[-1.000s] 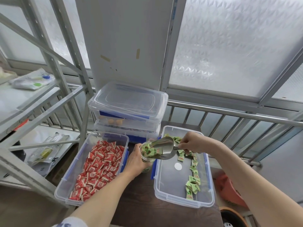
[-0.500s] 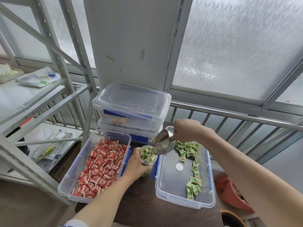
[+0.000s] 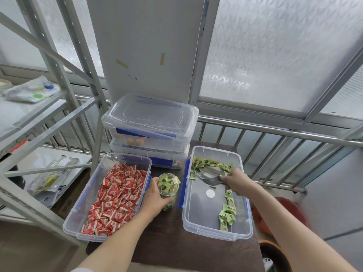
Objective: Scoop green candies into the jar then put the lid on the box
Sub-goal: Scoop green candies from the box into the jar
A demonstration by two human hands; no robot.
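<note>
A small clear jar (image 3: 169, 185) heaped with green candies stands on the dark table between two open boxes. My left hand (image 3: 155, 198) wraps around the jar's left side. On the right, a clear box (image 3: 206, 230) holds green candies (image 3: 212, 164) along its far end and right wall. My right hand (image 3: 235, 180) grips the handle of a metal scoop (image 3: 209, 176), whose bowl lies low inside that box beside the far candies. A loose clear lid (image 3: 149, 112) rests on top of the stacked boxes behind.
An open box of red candies (image 3: 115, 197) sits to the left of the jar. Two stacked lidded boxes (image 3: 149, 138) stand at the table's back. A metal shelf frame (image 3: 64, 107) rises at left, a railing (image 3: 275, 134) runs behind, and a red bag (image 3: 290, 211) lies at right.
The scoop left the jar's mouth, where it was tipping candies in, and dropped back into the green candy box. My left hand stayed on the jar.
</note>
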